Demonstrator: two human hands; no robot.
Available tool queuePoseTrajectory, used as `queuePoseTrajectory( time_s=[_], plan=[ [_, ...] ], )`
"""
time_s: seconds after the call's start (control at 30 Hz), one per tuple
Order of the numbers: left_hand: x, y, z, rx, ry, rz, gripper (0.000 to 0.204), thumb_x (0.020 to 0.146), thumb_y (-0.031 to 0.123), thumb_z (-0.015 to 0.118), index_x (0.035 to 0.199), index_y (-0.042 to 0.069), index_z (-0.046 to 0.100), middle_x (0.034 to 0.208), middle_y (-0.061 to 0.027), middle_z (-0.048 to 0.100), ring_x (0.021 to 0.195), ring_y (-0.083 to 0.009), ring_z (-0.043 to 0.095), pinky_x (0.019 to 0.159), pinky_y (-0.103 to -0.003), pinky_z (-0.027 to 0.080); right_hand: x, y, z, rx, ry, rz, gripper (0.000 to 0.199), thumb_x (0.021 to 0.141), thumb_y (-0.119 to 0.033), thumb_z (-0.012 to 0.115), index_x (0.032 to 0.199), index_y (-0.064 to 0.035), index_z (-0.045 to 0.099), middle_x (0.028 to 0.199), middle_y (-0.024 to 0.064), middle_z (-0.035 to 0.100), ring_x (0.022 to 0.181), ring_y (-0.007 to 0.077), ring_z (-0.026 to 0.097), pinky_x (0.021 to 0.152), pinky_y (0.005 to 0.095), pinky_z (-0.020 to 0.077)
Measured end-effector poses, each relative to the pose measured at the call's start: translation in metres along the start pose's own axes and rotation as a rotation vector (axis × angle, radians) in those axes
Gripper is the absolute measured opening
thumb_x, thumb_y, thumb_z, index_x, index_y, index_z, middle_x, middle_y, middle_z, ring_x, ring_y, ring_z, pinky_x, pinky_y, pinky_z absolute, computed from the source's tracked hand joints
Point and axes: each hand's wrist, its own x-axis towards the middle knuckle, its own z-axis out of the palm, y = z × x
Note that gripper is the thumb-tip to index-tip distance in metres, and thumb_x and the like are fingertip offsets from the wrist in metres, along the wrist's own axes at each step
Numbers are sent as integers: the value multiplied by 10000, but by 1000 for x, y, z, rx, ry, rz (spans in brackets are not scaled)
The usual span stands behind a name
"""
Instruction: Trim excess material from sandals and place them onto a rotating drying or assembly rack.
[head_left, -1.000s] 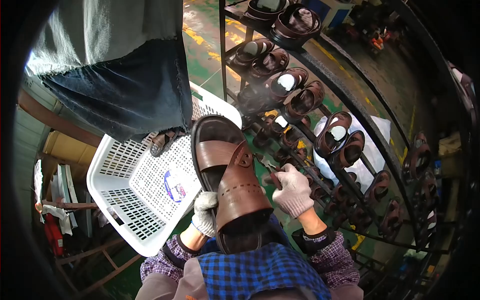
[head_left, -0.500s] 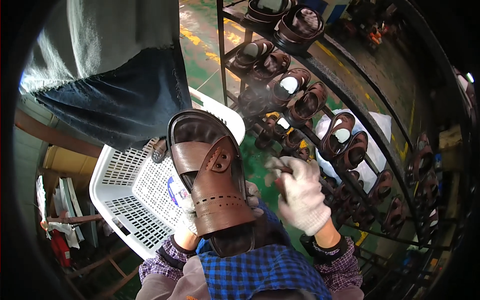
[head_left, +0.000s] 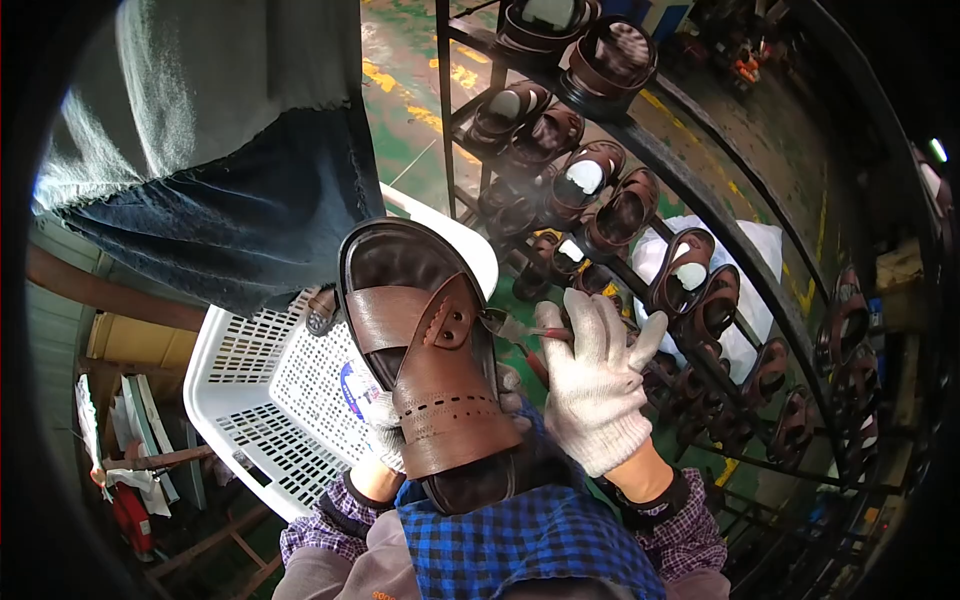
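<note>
A brown leather sandal (head_left: 450, 390) with a dark sole is held up in front of me, toe pointing away. Its wide straps are perforated, and one carries a small tab with two dark holes. My left hand (head_left: 386, 430), in a white glove, grips it from beneath, with fingertips showing at its right edge. In my gloved right hand (head_left: 596, 385) is a two-handled, red-gripped tool, seemingly pliers (head_left: 548, 333). Their metal head lies at the sandal's right edge beside the tab; whether it touches is unclear. Some right-hand fingers are stretched out, and the palm side of the grip is hidden.
A white perforated plastic basket (head_left: 240, 400) stands at the left with a brown sandal (head_left: 322, 310) at its far end. Dark cloth (head_left: 230, 210) hangs above it. At the right, a black metal rack (head_left: 690, 160) carries several brown sandals. A blue checked cloth (head_left: 500, 545) covers my lap.
My right hand has moved left toward the sandal, bringing the tool's head to its edge, and some fingers have straightened. The sandal stays nearly where it was in my left hand.
</note>
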Motion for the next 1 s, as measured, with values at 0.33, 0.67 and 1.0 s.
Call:
queuePoseTrajectory(
  time_s=[0.33, 0.67, 1.0],
  plan=[
    [1, 0, -17, -443, -331, -25, 707, 1008, 499, 345, 1529, 58, 163, 1468, -253, 357, 1352, -395, 383, 1155, -519, 287, 15, -2, 0, -130, 26, -56, 513, 754, -170, 637, 1243, -31, 564, 1268, 141, 476, 1214, 331, 457, 1044, 715, 91],
    [-17, -9, -126, -131, -51, -40, 684, 905, 330, 601, 1444, -1, 341, 1390, -239, 466, 1274, -386, 479, 1104, -553, 360, 42, -23, 8, 828, 107, 224, 343, 719, -186, 799, 976, 6, 677, 1035, 168, 623, 875, 339, 646, 776, 405, 538],
    [-31, 4, -86, -452, -292, 34, 608, 898, 284, 612, 1368, -57, 432, 1341, -267, 513, 1228, -421, 520, 1068, -601, 385, 39, -27, 28, 303, 33, 87, 179, 840, -206, 641, 826, -46, 563, 741, 145, 589, 707, 335, 604, 634, 446, 511]
  ],
)
